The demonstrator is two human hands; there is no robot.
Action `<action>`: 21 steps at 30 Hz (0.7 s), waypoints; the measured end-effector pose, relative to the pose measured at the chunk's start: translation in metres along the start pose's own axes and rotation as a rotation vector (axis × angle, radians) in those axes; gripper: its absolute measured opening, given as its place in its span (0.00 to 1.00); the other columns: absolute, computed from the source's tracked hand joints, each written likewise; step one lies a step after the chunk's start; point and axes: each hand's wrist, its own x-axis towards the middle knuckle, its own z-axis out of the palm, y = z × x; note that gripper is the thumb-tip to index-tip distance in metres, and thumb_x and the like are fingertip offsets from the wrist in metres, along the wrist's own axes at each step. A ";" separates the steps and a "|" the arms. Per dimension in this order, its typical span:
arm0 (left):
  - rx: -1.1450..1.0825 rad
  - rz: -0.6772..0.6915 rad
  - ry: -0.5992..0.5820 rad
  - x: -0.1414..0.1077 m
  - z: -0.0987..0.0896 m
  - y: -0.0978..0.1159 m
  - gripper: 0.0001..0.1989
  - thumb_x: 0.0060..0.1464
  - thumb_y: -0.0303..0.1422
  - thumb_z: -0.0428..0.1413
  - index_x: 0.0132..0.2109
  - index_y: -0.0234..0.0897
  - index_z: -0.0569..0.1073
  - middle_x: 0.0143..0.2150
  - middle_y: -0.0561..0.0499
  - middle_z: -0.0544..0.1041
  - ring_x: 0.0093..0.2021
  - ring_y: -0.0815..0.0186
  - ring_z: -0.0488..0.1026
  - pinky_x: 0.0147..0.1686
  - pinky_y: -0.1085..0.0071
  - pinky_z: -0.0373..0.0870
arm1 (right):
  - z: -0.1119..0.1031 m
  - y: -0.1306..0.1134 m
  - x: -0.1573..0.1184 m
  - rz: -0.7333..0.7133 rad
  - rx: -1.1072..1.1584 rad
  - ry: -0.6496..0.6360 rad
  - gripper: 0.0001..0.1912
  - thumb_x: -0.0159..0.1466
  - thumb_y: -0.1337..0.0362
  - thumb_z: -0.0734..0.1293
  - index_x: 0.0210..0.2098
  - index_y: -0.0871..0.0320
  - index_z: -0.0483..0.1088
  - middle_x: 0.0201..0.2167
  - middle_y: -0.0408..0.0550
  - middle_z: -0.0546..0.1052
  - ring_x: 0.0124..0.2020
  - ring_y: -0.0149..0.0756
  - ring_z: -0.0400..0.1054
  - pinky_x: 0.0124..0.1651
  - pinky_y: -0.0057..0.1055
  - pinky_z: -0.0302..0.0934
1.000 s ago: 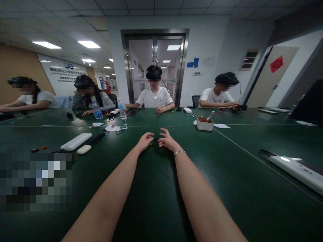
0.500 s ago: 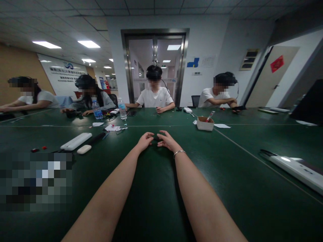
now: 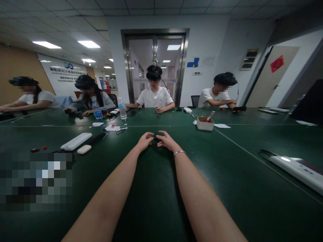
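head view: both hands were out over the green table (image 3: pixel 151 201), fingertips facing each other. small dark thing (image 3: pixel 155 138) sat between them, right at the finger ends; too small and dark to say what it was. left hand (image 3: pixel 145 140) had its fingers bent and thumb forward, tips right at the dark thing; couldn't tell if it was pinching it. right hand (image 3: pixel 166 140) had its thumb and fingers partly curled, upper fingers lifted, lower tips beside or on the same thing; grip couldn't be told either. metal bracelet (image 3: pixel 179 153) circled the right wrist.

off to the left lay a long white case (image 3: pixel 76 141), with a small white case (image 3: pixel 84 149) near its lower end and a red bit (image 3: pixel 44 148) farther left. beyond the hands, to the left, two bottles stood upright: blue-label bottle (image 3: pixel 97 111) and clear bottle (image 3: pixel 122 110). beyond and right was an open box (image 3: pixel 205 126) with a stick-like item (image 3: pixel 210 116) leaning out, white paper (image 3: pixel 223 126) just beside it. white device (image 3: pixel 300 169) lay at far right. across sat a person in a white shirt (image 3: pixel 154 98), headset (image 3: pixel 153 72) on.
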 end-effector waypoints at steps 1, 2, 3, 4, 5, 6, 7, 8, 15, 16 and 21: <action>0.000 -0.003 0.002 0.000 0.000 0.001 0.12 0.47 0.28 0.54 0.42 0.35 0.69 0.34 0.50 0.68 0.31 0.72 0.67 0.25 0.78 0.66 | 0.001 0.000 0.001 0.014 -0.015 0.006 0.21 0.60 0.63 0.64 0.51 0.58 0.57 0.31 0.46 0.70 0.17 0.25 0.68 0.21 0.24 0.68; 0.000 -0.005 0.003 -0.001 0.000 0.001 0.12 0.47 0.28 0.54 0.42 0.35 0.69 0.33 0.50 0.68 0.31 0.72 0.67 0.25 0.78 0.66 | 0.002 0.001 0.002 0.026 -0.032 0.011 0.18 0.61 0.62 0.63 0.48 0.61 0.58 0.27 0.45 0.70 0.16 0.25 0.67 0.19 0.23 0.66; -0.001 -0.007 0.004 -0.001 0.000 0.001 0.12 0.47 0.28 0.54 0.42 0.35 0.69 0.33 0.51 0.68 0.31 0.72 0.67 0.25 0.78 0.66 | 0.002 0.001 0.002 0.029 -0.046 0.013 0.15 0.62 0.62 0.62 0.47 0.62 0.59 0.25 0.45 0.70 0.15 0.25 0.66 0.18 0.22 0.66; -0.003 -0.007 0.007 -0.001 0.000 0.001 0.11 0.47 0.28 0.54 0.41 0.35 0.69 0.33 0.51 0.68 0.30 0.72 0.67 0.25 0.78 0.66 | 0.001 0.001 0.001 0.019 -0.048 0.008 0.14 0.62 0.64 0.62 0.46 0.62 0.60 0.25 0.45 0.70 0.15 0.25 0.66 0.18 0.22 0.65; -0.007 -0.008 0.012 -0.001 0.000 0.001 0.11 0.47 0.28 0.54 0.41 0.35 0.69 0.33 0.51 0.68 0.30 0.72 0.66 0.25 0.78 0.66 | 0.000 0.001 0.000 -0.004 -0.038 -0.003 0.13 0.61 0.67 0.63 0.46 0.61 0.60 0.27 0.45 0.70 0.16 0.25 0.67 0.19 0.22 0.66; -0.010 -0.008 0.016 -0.001 0.000 0.001 0.11 0.47 0.28 0.54 0.41 0.35 0.69 0.32 0.51 0.67 0.30 0.73 0.66 0.25 0.78 0.66 | -0.001 0.001 -0.001 -0.037 -0.013 -0.016 0.16 0.59 0.71 0.64 0.46 0.59 0.60 0.29 0.45 0.71 0.17 0.24 0.67 0.21 0.24 0.67; -0.012 -0.009 0.021 -0.001 0.001 0.001 0.11 0.48 0.28 0.54 0.41 0.34 0.69 0.32 0.51 0.67 0.30 0.73 0.66 0.25 0.77 0.67 | -0.002 0.001 -0.002 -0.072 0.019 -0.033 0.20 0.57 0.73 0.65 0.47 0.56 0.59 0.33 0.44 0.70 0.18 0.24 0.68 0.23 0.25 0.69; -0.012 -0.010 0.024 0.000 0.001 0.001 0.11 0.48 0.28 0.54 0.41 0.35 0.69 0.33 0.51 0.67 0.30 0.73 0.66 0.25 0.77 0.67 | -0.003 0.000 -0.003 -0.096 0.047 -0.038 0.23 0.56 0.75 0.65 0.48 0.53 0.58 0.35 0.44 0.70 0.20 0.24 0.69 0.25 0.27 0.70; -0.004 -0.016 0.020 0.001 0.000 0.000 0.12 0.48 0.28 0.54 0.42 0.35 0.69 0.34 0.50 0.68 0.30 0.73 0.66 0.25 0.78 0.67 | 0.000 0.002 0.002 0.027 -0.032 0.035 0.12 0.60 0.63 0.64 0.42 0.61 0.61 0.24 0.45 0.69 0.16 0.27 0.67 0.21 0.25 0.68; -0.003 -0.016 0.020 0.002 0.000 -0.001 0.12 0.48 0.28 0.54 0.42 0.35 0.69 0.34 0.50 0.68 0.30 0.73 0.66 0.25 0.78 0.66 | 0.000 0.002 0.002 0.021 -0.034 0.025 0.11 0.60 0.65 0.64 0.42 0.61 0.61 0.24 0.45 0.70 0.16 0.27 0.67 0.20 0.25 0.67; 0.001 -0.007 0.027 0.002 0.000 -0.003 0.12 0.48 0.28 0.54 0.42 0.35 0.69 0.34 0.50 0.68 0.30 0.73 0.66 0.25 0.78 0.67 | -0.005 0.002 -0.001 -0.083 0.078 -0.032 0.27 0.53 0.77 0.65 0.47 0.51 0.55 0.34 0.40 0.69 0.20 0.25 0.70 0.27 0.30 0.70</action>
